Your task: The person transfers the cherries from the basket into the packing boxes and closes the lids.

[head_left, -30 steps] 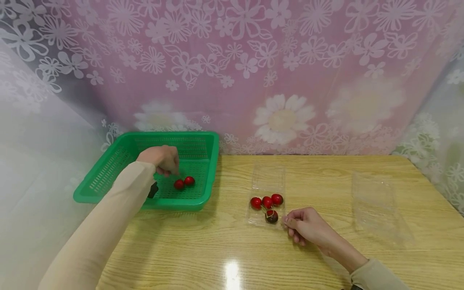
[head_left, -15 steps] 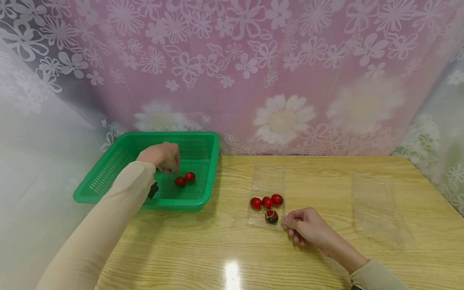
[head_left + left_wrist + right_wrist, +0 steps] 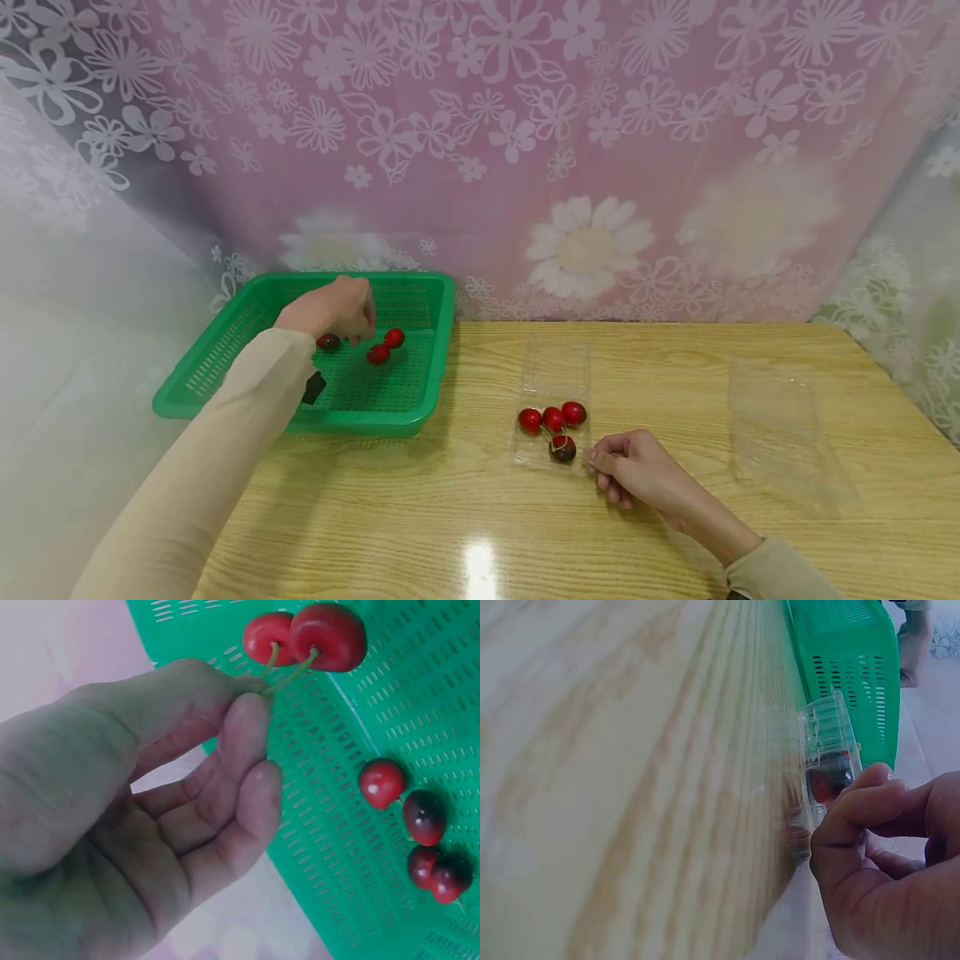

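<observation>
My left hand (image 3: 333,310) is over the green basket (image 3: 442,358). Its thumb and index finger pinch the thin green stems of a pair of red cherries (image 3: 328,637), which hang past the fingertips. Several other cherries (image 3: 425,817), some of them dark, lie on the basket floor in the left wrist view. On the table, my right hand (image 3: 637,471) pinches the near right edge of a clear plastic clamshell box (image 3: 555,367), its lid folded back. Red cherries (image 3: 552,418) and a darker one (image 3: 562,450) with a curled stem sit in that box.
A second clear plastic container (image 3: 780,425) is on the right side of the wooden table (image 3: 390,517). A flowered pink curtain (image 3: 480,167) hangs behind the table. A small black object (image 3: 313,388) shows beside the left sleeve.
The left hand has risen slightly, and the pair of cherries has moved up and away with it. A dark cherry now shows beneath that hand. My right hand has stayed still.
</observation>
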`<action>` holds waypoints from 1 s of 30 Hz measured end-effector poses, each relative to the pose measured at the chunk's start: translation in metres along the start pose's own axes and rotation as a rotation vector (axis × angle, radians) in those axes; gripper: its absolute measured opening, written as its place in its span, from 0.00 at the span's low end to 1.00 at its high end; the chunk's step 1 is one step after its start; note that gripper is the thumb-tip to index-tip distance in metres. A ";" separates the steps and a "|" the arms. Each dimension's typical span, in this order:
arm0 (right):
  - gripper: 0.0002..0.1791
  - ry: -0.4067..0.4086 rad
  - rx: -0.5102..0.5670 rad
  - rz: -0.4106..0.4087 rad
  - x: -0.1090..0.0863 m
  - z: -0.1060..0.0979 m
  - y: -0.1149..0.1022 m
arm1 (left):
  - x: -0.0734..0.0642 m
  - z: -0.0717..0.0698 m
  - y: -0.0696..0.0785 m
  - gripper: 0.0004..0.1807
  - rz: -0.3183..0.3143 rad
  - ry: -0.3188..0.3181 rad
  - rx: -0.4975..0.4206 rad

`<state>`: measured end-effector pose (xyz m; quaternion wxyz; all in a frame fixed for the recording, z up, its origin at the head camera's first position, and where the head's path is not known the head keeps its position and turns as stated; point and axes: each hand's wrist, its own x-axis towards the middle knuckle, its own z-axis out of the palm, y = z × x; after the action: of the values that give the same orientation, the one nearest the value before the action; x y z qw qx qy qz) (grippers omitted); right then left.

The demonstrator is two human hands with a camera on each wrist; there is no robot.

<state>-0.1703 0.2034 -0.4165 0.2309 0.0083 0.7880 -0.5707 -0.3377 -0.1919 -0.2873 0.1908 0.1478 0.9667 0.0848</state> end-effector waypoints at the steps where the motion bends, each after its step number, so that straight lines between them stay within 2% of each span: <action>1: 0.14 0.000 0.001 0.001 0.000 0.000 0.000 | 0.000 -0.001 0.001 0.09 0.012 0.010 0.004; 7: 0.14 0.000 0.000 0.002 0.000 0.000 0.000 | 0.000 -0.005 0.005 0.09 0.065 0.039 0.018; 17: 0.14 0.005 0.001 0.009 0.001 0.000 -0.001 | -0.003 -0.008 0.013 0.09 0.093 0.046 -0.009; 23: 0.14 0.006 0.000 0.016 0.001 0.000 -0.001 | -0.012 -0.007 0.018 0.08 0.141 0.066 0.018; 30: 0.14 0.006 0.001 0.021 0.000 0.001 -0.001 | -0.025 -0.005 0.022 0.08 0.204 0.124 0.049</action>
<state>-0.1707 0.2022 -0.4159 0.2343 0.0183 0.7883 -0.5687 -0.3118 -0.1797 -0.2695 0.1174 0.2442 0.9584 0.0892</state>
